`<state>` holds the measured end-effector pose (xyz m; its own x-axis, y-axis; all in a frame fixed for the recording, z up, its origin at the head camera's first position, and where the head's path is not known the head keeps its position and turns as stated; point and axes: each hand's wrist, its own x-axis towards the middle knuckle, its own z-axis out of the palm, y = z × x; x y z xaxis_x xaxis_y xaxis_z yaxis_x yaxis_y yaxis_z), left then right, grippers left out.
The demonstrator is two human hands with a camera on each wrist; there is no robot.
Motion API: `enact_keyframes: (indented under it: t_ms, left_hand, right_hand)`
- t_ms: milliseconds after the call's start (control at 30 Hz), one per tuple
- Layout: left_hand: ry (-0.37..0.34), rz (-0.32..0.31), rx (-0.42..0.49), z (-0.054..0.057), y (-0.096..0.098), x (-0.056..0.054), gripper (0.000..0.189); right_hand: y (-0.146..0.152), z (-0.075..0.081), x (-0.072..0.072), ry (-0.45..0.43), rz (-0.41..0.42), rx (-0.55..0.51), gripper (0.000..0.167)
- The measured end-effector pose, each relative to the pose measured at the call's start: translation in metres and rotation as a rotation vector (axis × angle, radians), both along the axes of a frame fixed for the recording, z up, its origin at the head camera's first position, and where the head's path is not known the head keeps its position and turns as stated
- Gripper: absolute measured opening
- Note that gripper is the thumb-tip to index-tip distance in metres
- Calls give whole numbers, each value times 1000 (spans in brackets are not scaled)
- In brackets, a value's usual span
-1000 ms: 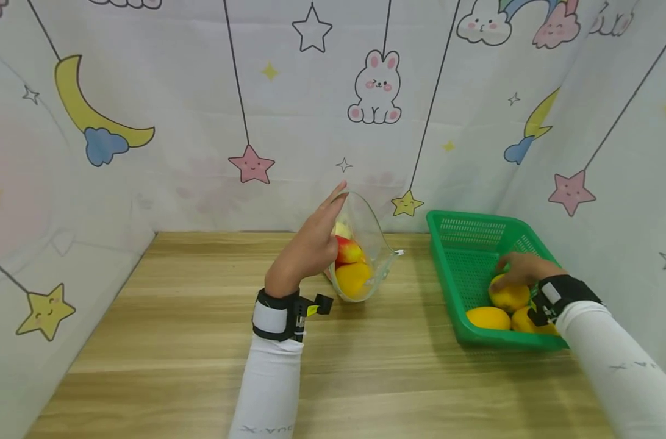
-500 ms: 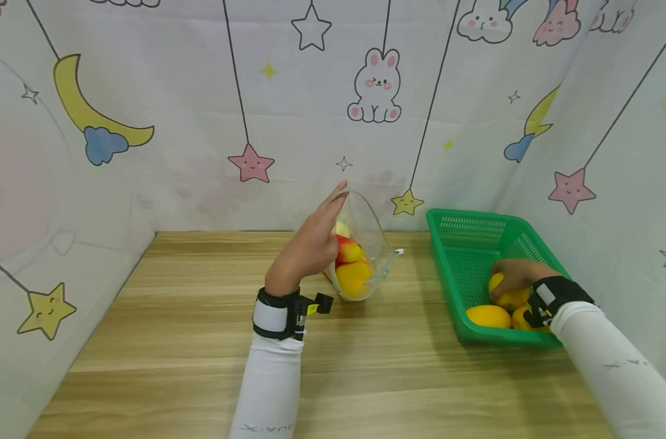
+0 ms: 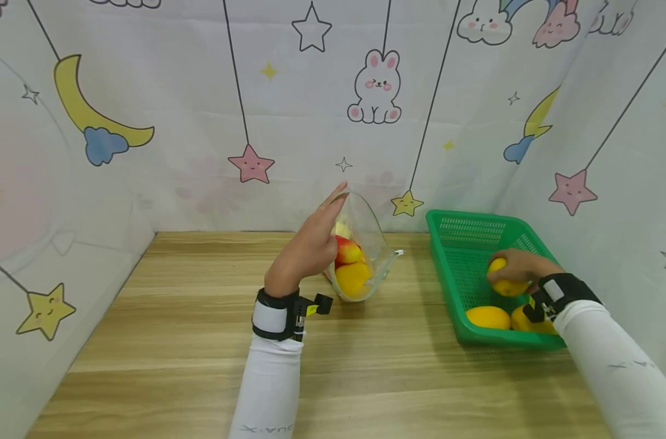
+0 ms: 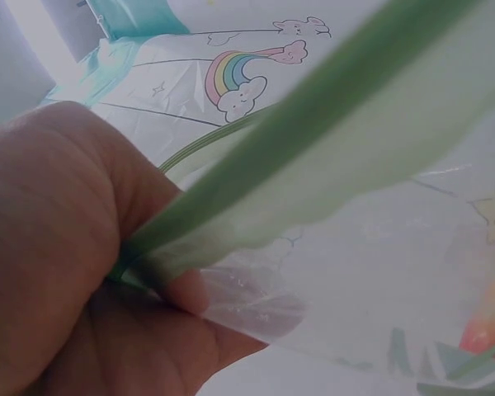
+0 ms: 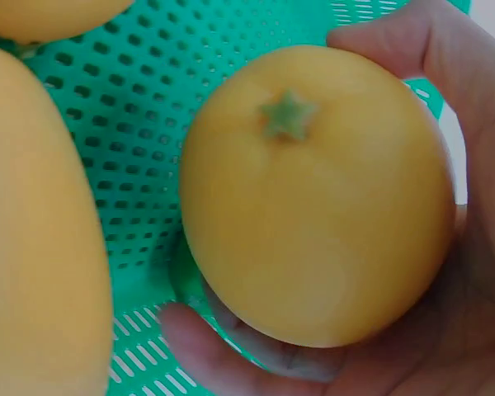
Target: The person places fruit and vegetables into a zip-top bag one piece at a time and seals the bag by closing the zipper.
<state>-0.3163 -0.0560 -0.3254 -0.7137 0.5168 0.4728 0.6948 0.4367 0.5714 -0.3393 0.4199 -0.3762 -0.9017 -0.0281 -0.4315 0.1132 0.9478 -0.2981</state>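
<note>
At the near side inside the green basket (image 3: pixel 497 339) lay yellow fruits (image 3: pixel 488 317); behind them, within it, your right hand (image 3: pixel 522 266) curled its fingers round a rounded fruit (image 5: pixel 313 198). Left of the basket, your left hand (image 3: pixel 309 242) pinched a clear bag (image 3: pixel 369 227) containing colourful fruit (image 3: pixel 354 279).

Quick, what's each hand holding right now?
Left hand: closed, holding a clear, green-rimmed plastic bag by its edge.
Right hand: closed, holding a round yellow fruit with a green star-shaped top.
</note>
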Motion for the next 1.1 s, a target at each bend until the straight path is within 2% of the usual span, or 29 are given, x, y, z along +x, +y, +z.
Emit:
enact_keyframes:
  t_ms: [133, 367, 567, 733, 900, 1100]
  left_hand:
    - [-4, -4, 3, 0, -1, 1, 81]
    - [-7, 0, 4, 0, -2, 2, 81]
    - [0, -3, 7, -1, -2, 2, 80]
    - [3, 0, 6, 0, -2, 2, 80]
    - [8, 1, 8, 0, -2, 1, 81]
    - [10, 1, 7, 0, -1, 0, 81]
  right_hand:
    - [1, 3, 1, 72, 4, -44, 65]
    - [-1, 12, 1, 197, -37, 6, 67]
    - [-4, 19, -4, 327, 6, 36, 58]
    - [-15, 34, -4, 437, 21, 49, 49]
    - [-29, 51, -5, 532, 30, 16, 45]
    - [-56, 74, 0, 634, 39, -24, 43]
